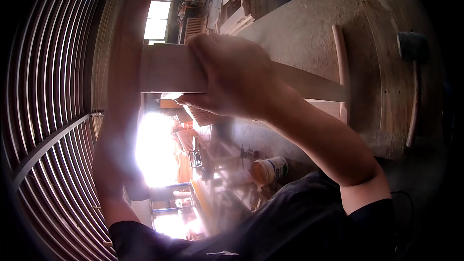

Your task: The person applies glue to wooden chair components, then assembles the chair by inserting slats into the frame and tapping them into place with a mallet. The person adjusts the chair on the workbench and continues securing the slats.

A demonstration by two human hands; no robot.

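A wooden frame piece is held up close in front of me. Its thick post (128, 34) stands along the left, and a flat board (169, 70) runs right from it toward a slim rounded rail (340, 50). Wrapped around the board near the post is my right hand (237, 75), with the thumb under its lower edge. My left forearm (107, 179) rises along the post. Shadow and blur merge my left hand with the wood, so its fingers cannot be made out.
A worn wooden bench top (309, 21) spreads out at the right. On it lies a mallet (412, 48) with a dark head. Stacked wooden parts (251, 0) stand at the far end. A white bucket (270, 170) is on the floor below. Metal bars (53, 67) line the left side.
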